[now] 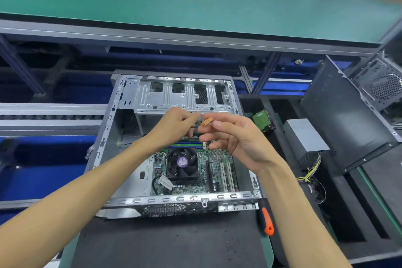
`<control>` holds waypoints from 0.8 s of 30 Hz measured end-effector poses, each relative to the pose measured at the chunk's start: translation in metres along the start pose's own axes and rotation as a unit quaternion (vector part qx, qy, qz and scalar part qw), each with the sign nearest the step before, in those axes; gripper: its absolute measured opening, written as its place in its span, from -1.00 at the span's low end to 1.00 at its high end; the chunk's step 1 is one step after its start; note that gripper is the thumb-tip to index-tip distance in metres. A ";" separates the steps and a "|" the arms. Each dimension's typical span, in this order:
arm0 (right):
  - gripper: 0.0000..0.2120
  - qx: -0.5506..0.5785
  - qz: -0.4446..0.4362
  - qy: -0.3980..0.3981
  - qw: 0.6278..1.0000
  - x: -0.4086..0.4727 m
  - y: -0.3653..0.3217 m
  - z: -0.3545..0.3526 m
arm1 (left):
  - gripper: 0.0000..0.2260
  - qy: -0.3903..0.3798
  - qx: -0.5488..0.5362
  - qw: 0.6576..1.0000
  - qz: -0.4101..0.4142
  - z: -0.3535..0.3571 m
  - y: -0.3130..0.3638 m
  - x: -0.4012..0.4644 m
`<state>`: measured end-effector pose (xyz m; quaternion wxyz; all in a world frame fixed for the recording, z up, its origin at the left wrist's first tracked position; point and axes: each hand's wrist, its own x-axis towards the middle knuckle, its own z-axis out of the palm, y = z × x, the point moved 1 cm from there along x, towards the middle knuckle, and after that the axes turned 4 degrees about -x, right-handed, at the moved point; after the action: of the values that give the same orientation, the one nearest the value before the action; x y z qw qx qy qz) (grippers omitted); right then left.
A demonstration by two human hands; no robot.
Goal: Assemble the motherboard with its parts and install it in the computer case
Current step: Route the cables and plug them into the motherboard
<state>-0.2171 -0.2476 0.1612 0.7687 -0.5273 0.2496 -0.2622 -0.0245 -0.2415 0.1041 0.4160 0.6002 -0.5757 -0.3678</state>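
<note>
Black tabletop (165,243) carries open case (121,98); no legible labels. Left hand (174,125) pinches orange connector (206,121); right hand (235,139) loosely open alongside.

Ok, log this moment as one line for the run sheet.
motherboard: seated in case | left hand: pinching orange connector above board | right hand: fingers at connector | screwdriver: idle on mat

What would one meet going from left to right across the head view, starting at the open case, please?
Case → CPU fan → orange-handled screwdriver → power supply → side panel.
</note>
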 end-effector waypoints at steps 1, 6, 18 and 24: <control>-0.78 0.000 0.000 0.005 1.000 0.002 0.000 0.002 | -0.43 -0.009 -0.003 1.000 0.001 0.002 0.001 0.001; -0.80 -0.006 -0.002 0.017 1.000 0.007 -0.004 0.005 | -0.43 -0.025 -0.016 1.000 0.006 0.001 0.007 0.004; -0.90 -0.054 0.008 0.080 0.995 0.015 -0.009 -0.027 | -0.51 0.134 -0.041 0.990 0.005 -0.024 0.007 0.022; -0.92 0.003 -0.011 0.185 0.983 0.016 -0.014 -0.053 | -0.69 0.152 -0.046 0.986 0.052 -0.025 0.029 0.021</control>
<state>-0.2420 -0.2985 0.1558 0.7080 -0.4697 0.3814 -0.3643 -0.0112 -0.2604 0.1410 0.5450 0.5983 -0.5185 -0.2759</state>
